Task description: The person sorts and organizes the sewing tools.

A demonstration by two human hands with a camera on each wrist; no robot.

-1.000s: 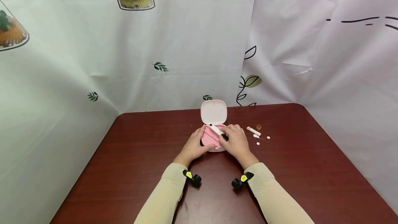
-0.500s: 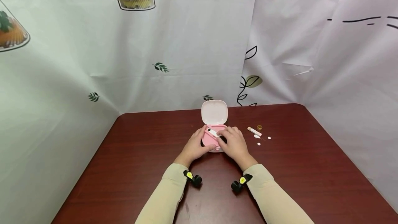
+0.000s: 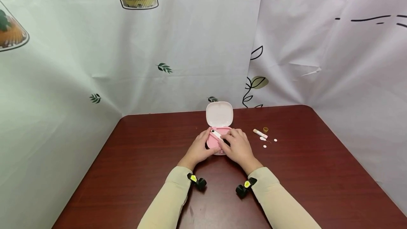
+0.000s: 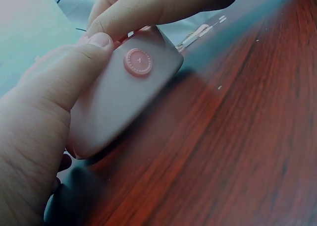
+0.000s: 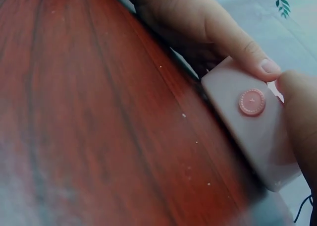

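A small sewing case (image 3: 211, 143) with a pink inside stands on the table, its white lid (image 3: 219, 114) raised at the back. My left hand (image 3: 198, 150) grips the case's left side, thumb over the front rim. Inside the case, my right hand (image 3: 240, 147) holds a slim white tool (image 3: 216, 134) with a dark dot at its far end; its black end is mostly under the fingers. Both wrist views show the case's front wall (image 4: 116, 107) with a round pink button-shaped catch (image 5: 252, 102). The tool is hidden there.
To the right of the case lie a white-and-pink stick-like piece (image 3: 260, 133), a gold ring-like piece (image 3: 265, 129) and several small white discs (image 3: 265, 146). A patterned white cloth (image 3: 190, 38) hangs behind the brown wooden table (image 3: 152, 151).
My right hand has lowered the white tool into the case and shifted slightly left. More of the tool's black end is covered. The left hand has stayed on the case.
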